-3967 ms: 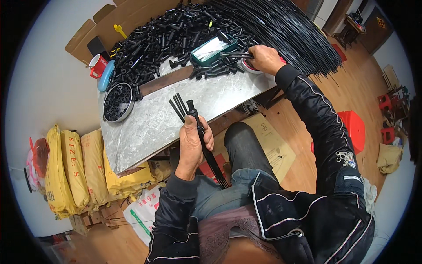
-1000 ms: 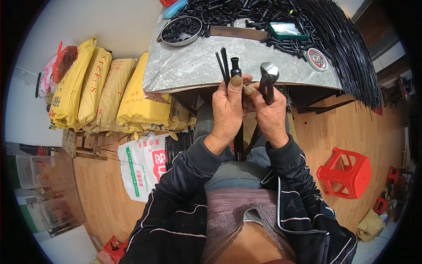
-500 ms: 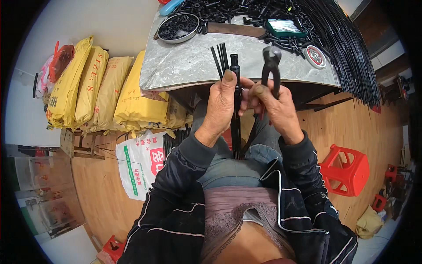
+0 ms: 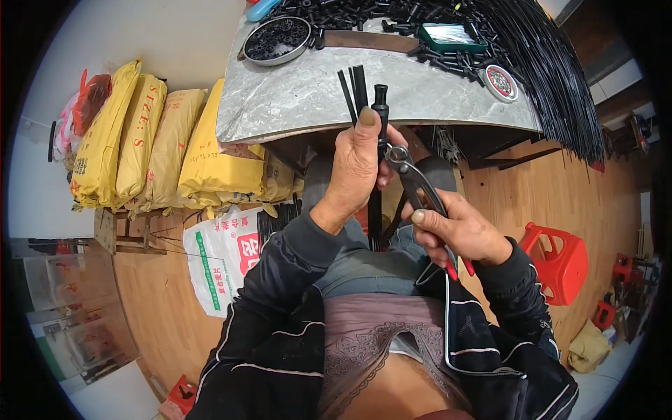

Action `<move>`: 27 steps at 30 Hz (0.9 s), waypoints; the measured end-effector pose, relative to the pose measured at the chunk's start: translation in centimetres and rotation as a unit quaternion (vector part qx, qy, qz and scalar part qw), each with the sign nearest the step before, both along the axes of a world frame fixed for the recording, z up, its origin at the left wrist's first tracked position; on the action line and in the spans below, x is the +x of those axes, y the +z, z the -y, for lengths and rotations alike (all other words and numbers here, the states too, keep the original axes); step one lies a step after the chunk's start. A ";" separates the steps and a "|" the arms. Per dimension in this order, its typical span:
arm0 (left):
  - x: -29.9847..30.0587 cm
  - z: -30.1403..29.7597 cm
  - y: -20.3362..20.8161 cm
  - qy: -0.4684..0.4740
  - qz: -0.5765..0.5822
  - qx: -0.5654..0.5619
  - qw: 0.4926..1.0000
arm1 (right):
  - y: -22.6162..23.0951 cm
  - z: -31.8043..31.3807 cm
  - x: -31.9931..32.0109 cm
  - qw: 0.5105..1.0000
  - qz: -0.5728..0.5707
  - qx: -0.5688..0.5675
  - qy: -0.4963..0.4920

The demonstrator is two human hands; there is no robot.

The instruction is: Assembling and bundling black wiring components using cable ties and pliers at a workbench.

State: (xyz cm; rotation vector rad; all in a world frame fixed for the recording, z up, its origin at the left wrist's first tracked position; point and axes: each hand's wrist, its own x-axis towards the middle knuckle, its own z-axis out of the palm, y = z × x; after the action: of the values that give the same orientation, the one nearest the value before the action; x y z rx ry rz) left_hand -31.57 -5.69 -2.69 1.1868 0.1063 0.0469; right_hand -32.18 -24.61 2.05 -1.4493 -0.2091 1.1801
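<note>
My left hand [image 4: 352, 166] is closed around several thin black rods [image 4: 360, 85] and a black tubular piece [image 4: 380, 105] with a flared top, held upright over my lap. Its thumb presses along their near side. Long black lengths run down below the fist between my knees. My right hand [image 4: 463, 227] grips black pincers [image 4: 421, 180] by the handles, whose ends are red. The jaws of the pincers lie right at the tubular piece, just beside my left fingers; whether they bite on it cannot be made out.
A grey marble-patterned table [image 4: 294, 105] stands ahead, bearing a round metal bowl [image 4: 276, 42] of black rings, a green tray [image 4: 453, 38], a small round tub [image 4: 500, 82] and heaped black parts. Long black rods [image 4: 560, 105] overhang its right edge. Yellow sacks [image 4: 217, 164] stand left, a red stool [image 4: 554, 262] right.
The pincers have turned from jaws-up to slanting leftward, with the jaws now at the tubular piece. My right hand has moved down and right along the handles. My left hand keeps its hold.
</note>
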 end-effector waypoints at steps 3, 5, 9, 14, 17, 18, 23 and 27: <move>-0.1 0.2 0.1 -0.012 0.005 -0.020 1.000 | -0.1 0.5 -0.1 0.998 -0.041 0.045 0.008; -0.1 0.2 -0.1 -0.027 0.012 -0.029 0.999 | 0.0 0.6 -0.1 0.995 -0.063 0.074 0.013; -0.3 0.4 0.0 -0.013 0.004 0.005 1.000 | 0.8 0.5 -0.1 0.982 -0.145 0.123 -0.005; -0.4 0.2 -0.2 -0.021 0.020 0.012 1.000 | 0.9 0.9 0.1 0.978 -0.164 0.130 0.008; -0.5 0.4 -0.2 -0.017 0.023 0.016 0.999 | 2.0 0.7 -0.3 0.963 -0.235 0.125 -0.045; -0.6 0.4 -0.3 -0.017 0.023 0.017 0.999 | 2.6 0.7 -0.2 0.963 -0.235 0.127 -0.046; -0.5 0.6 0.0 0.015 -0.004 0.023 1.000 | 5.7 0.0 2.1 0.964 0.158 -0.165 0.138; -0.4 0.4 -0.3 0.005 0.009 0.003 1.000 | 6.2 -0.5 2.5 0.980 0.045 -0.150 0.122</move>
State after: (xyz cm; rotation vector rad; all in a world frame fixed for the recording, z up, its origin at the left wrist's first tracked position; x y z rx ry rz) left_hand -31.98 -6.14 -2.95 1.1907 0.0973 0.0671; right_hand -29.71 -24.13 8.24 -1.7821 -0.2869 1.3900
